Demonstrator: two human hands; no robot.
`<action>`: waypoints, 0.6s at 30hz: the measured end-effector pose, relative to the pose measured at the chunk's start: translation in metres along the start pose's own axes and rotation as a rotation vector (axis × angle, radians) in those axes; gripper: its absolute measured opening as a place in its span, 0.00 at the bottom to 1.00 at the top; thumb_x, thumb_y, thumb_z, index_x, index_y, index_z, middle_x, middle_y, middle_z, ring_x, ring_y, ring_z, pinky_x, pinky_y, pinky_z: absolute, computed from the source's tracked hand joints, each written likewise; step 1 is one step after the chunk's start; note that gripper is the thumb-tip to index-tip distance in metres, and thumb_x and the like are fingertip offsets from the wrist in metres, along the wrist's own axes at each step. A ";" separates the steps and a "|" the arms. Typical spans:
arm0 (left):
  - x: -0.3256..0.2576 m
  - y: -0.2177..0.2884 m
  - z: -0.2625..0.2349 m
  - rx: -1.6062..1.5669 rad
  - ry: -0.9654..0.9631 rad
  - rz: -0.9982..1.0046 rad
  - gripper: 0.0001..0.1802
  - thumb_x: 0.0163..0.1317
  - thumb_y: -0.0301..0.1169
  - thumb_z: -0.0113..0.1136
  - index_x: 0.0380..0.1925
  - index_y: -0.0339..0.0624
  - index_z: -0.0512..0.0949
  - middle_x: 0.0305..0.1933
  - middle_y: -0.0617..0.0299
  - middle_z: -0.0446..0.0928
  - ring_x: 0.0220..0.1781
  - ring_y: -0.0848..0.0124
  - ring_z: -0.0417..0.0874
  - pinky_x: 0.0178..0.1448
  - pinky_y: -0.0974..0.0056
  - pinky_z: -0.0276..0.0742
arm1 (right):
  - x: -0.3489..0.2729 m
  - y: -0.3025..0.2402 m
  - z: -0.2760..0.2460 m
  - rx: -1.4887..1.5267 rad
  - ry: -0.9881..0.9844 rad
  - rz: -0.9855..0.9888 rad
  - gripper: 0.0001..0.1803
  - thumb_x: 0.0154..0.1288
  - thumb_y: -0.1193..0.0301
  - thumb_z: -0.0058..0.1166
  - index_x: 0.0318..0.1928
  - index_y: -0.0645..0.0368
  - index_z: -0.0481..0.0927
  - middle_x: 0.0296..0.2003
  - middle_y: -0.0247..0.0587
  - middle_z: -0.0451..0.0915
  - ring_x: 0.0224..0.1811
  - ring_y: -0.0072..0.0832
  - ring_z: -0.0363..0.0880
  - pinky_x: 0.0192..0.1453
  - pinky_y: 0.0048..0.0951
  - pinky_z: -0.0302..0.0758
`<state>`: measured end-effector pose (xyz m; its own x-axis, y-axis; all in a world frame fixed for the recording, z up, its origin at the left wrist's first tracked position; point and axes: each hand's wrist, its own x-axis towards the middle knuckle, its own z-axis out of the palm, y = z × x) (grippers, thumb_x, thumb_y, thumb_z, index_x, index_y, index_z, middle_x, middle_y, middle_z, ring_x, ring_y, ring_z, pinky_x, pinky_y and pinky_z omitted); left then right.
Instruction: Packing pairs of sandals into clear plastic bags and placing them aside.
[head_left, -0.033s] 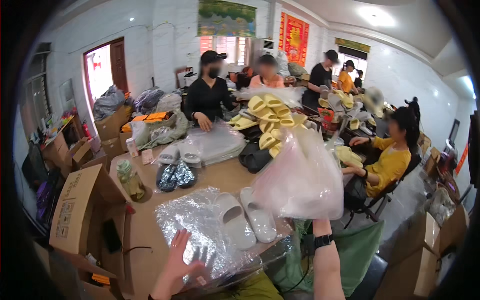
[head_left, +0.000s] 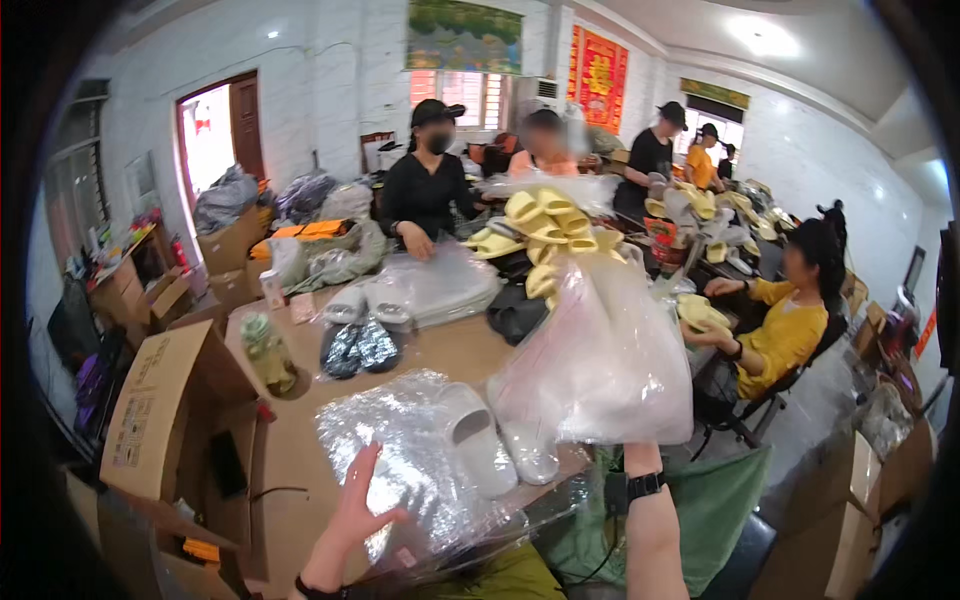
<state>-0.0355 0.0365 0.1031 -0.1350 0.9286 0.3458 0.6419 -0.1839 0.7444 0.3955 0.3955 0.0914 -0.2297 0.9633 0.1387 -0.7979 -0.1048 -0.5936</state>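
My left hand (head_left: 352, 515) is over the near end of a shiny clear plastic sheet or bag (head_left: 400, 430), with thumb and forefinger apart and nothing visible in its grasp. A pair of pale grey slide slippers lies on the plastic: the left slipper (head_left: 474, 440) shows almost whole, while the right slipper (head_left: 530, 452) is partly covered. A big, cloudy, pink-tinted plastic bag or bundle of bags (head_left: 595, 365) rises at the table's right edge. My right forearm (head_left: 650, 530), with a dark watch, reaches up behind it; the plastic hides my right hand.
Dark wrapped slippers (head_left: 360, 347), a bottle (head_left: 268, 355) and stacked clear bags (head_left: 440, 285) occupy the cardboard-coloured table (head_left: 290, 440). An open carton (head_left: 150, 410) stands left. Yellow slippers (head_left: 550, 222) are heaped beyond. Several people work around the tables. Green cloth (head_left: 720, 510) hangs at right.
My left hand has turned, its fingers closer together and the thumb spread to the right. The cloudy bag now covers more of the right slipper. The view has shifted slightly.
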 end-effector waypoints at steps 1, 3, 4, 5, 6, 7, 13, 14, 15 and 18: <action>0.015 -0.001 -0.003 -0.206 0.032 -0.031 0.69 0.45 0.59 0.77 0.79 0.43 0.47 0.82 0.50 0.51 0.83 0.53 0.49 0.82 0.47 0.48 | -0.005 0.021 0.007 -0.009 -0.041 0.028 0.29 0.78 0.54 0.40 0.70 0.58 0.67 0.66 0.47 0.73 0.66 0.45 0.74 0.65 0.48 0.77; 0.051 0.002 -0.010 -0.577 0.040 -0.021 0.74 0.46 0.67 0.73 0.80 0.46 0.37 0.83 0.50 0.46 0.85 0.55 0.45 0.82 0.49 0.45 | -0.024 0.062 0.016 -0.024 -0.122 0.075 0.30 0.78 0.53 0.40 0.71 0.58 0.66 0.67 0.47 0.72 0.66 0.45 0.74 0.65 0.49 0.76; 0.066 0.010 -0.012 -0.647 0.009 -0.071 0.75 0.46 0.70 0.70 0.80 0.48 0.34 0.83 0.45 0.46 0.85 0.55 0.45 0.82 0.48 0.44 | -0.036 0.078 0.019 -0.030 -0.159 0.082 0.30 0.78 0.53 0.40 0.71 0.58 0.66 0.67 0.48 0.72 0.66 0.45 0.73 0.66 0.49 0.76; 0.072 0.017 -0.017 -0.713 -0.038 -0.098 0.74 0.47 0.66 0.73 0.80 0.48 0.34 0.82 0.43 0.45 0.85 0.55 0.44 0.82 0.49 0.44 | -0.046 0.094 0.022 -0.034 -0.200 0.089 0.30 0.78 0.53 0.40 0.71 0.58 0.66 0.67 0.48 0.72 0.67 0.45 0.73 0.66 0.49 0.75; 0.079 0.020 -0.017 -0.784 -0.092 -0.120 0.74 0.48 0.63 0.75 0.80 0.49 0.34 0.82 0.42 0.44 0.85 0.55 0.44 0.82 0.50 0.44 | -0.056 0.108 0.022 -0.043 -0.238 0.087 0.30 0.79 0.52 0.40 0.71 0.58 0.65 0.67 0.48 0.72 0.67 0.46 0.73 0.66 0.49 0.75; 0.074 0.028 -0.018 -0.777 -0.095 -0.151 0.73 0.48 0.58 0.78 0.80 0.48 0.34 0.82 0.42 0.44 0.85 0.56 0.44 0.82 0.52 0.45 | -0.068 0.126 0.024 -0.044 -0.278 0.097 0.31 0.79 0.52 0.39 0.71 0.58 0.65 0.67 0.48 0.72 0.67 0.46 0.73 0.66 0.49 0.75; 0.037 0.060 -0.022 -0.776 0.060 -0.398 0.31 0.62 0.25 0.67 0.65 0.34 0.70 0.55 0.60 0.79 0.54 0.74 0.79 0.59 0.65 0.75 | -0.109 0.192 0.076 -0.066 -0.405 0.115 0.32 0.79 0.50 0.39 0.72 0.58 0.64 0.68 0.49 0.71 0.68 0.47 0.71 0.68 0.51 0.73; 0.037 0.062 -0.019 -0.774 0.060 -0.415 0.31 0.62 0.25 0.67 0.65 0.34 0.70 0.55 0.60 0.79 0.54 0.74 0.79 0.59 0.65 0.75 | -0.097 0.201 0.106 -0.068 -0.417 0.126 0.32 0.79 0.50 0.39 0.72 0.58 0.64 0.68 0.49 0.70 0.68 0.47 0.71 0.69 0.51 0.72; 0.038 0.074 -0.016 -0.834 0.236 -0.404 0.22 0.62 0.25 0.67 0.56 0.35 0.76 0.48 0.64 0.80 0.47 0.77 0.79 0.51 0.67 0.76 | -0.088 0.204 0.131 -0.070 -0.429 0.147 0.33 0.79 0.50 0.38 0.72 0.58 0.63 0.68 0.49 0.70 0.68 0.47 0.71 0.69 0.51 0.72; 0.023 0.058 -0.007 -0.791 0.441 -0.447 0.11 0.63 0.27 0.65 0.44 0.34 0.82 0.37 0.68 0.81 0.35 0.80 0.78 0.36 0.70 0.73 | -0.085 0.202 0.168 -0.074 -0.459 0.235 0.33 0.79 0.49 0.38 0.73 0.58 0.63 0.69 0.49 0.70 0.69 0.47 0.70 0.70 0.52 0.71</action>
<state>-0.0062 0.0448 0.1581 -0.6103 0.7922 0.0038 -0.1993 -0.1582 0.9671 0.1599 0.2504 0.0930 -0.6320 0.7065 0.3186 -0.6576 -0.2712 -0.7028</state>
